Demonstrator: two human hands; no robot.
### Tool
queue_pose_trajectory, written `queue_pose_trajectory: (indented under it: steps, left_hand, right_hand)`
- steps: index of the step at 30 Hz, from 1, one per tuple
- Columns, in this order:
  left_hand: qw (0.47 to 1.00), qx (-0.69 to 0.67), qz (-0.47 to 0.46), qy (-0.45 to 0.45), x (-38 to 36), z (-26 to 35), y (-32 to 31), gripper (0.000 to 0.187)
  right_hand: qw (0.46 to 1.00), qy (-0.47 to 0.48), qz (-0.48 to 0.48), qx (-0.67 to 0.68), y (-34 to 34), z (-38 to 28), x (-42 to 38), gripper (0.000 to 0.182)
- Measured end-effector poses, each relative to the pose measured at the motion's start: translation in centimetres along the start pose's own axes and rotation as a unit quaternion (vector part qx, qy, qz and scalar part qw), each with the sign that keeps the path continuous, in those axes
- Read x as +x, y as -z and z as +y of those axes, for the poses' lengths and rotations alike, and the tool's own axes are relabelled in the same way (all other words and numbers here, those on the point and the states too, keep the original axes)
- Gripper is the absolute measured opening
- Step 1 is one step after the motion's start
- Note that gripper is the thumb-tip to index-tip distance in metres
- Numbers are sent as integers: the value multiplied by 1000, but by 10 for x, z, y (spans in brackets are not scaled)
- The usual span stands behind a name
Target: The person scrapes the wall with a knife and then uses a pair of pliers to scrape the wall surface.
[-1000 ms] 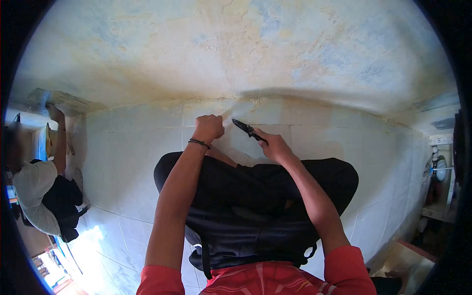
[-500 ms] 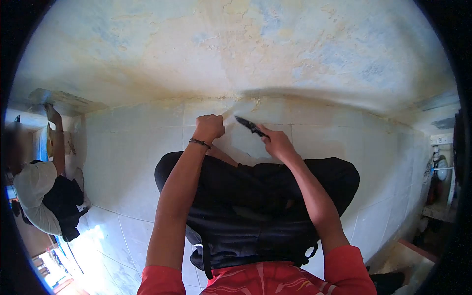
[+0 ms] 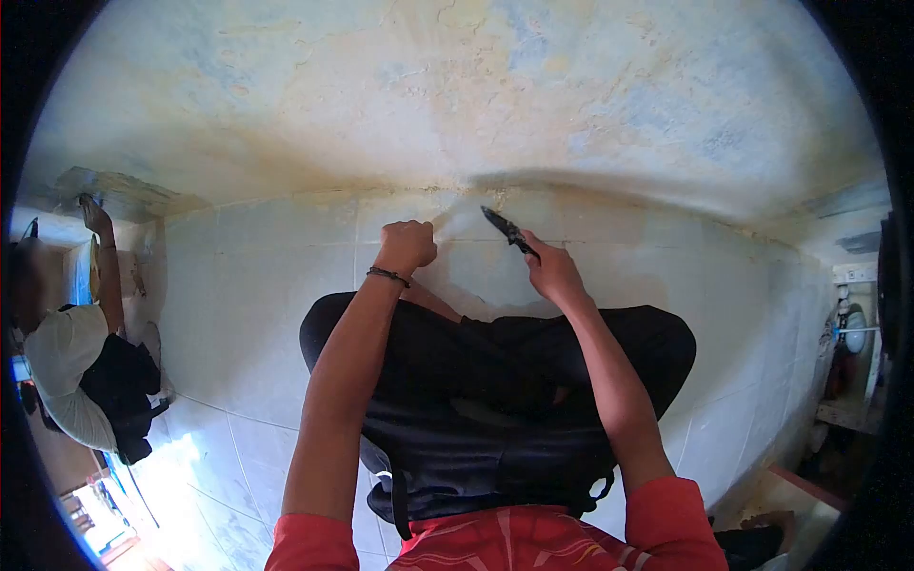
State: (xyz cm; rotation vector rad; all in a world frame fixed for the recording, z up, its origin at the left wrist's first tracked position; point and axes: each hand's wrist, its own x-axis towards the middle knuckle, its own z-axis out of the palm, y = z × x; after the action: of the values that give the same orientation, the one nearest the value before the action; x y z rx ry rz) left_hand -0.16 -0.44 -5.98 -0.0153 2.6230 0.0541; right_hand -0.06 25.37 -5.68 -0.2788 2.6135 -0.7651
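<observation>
My right hand (image 3: 552, 271) grips a dark knife (image 3: 507, 228), its blade pointing up-left at the joint where the pale floor tiles (image 3: 267, 285) meet the stained wall (image 3: 457, 105). My left hand (image 3: 407, 245) is a closed fist beside it; a thin pale strip (image 3: 442, 221) sticks out from the fist toward the joint. A dark band circles my left wrist. Both arms reach over my knees in dark trousers (image 3: 495, 400).
Another person (image 3: 81, 352) in a white shirt crouches at the far left, one hand raised to a broken patch of wall (image 3: 105, 190). A shelf with bottles (image 3: 852, 333) stands at the right edge. Sunlit tiles lie at the lower left.
My right hand and the knife have moved to the right and up along the joint, and the blade stands steeper. My left fist has stayed put. The other person's raised hand shifted slightly.
</observation>
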Motion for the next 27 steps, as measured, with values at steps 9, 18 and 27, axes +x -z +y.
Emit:
queue_pose_trajectory:
  steps: [9, 18, 27]
  left_hand:
    - [1000, -4, -10, -10, -1, 0, 3, 29]
    - [999, -17, -4, -29, 3, -3, -1, 33]
    - [1000, -7, -12, -15, -2, 2, 6, 30]
  right_hand:
    - [992, -22, -120, -29, 5, -23, -13, 52]
    - [984, -36, -166, -55, -6, -11, -2, 39]
    - [998, -46, -39, -23, -13, -2, 2, 41]
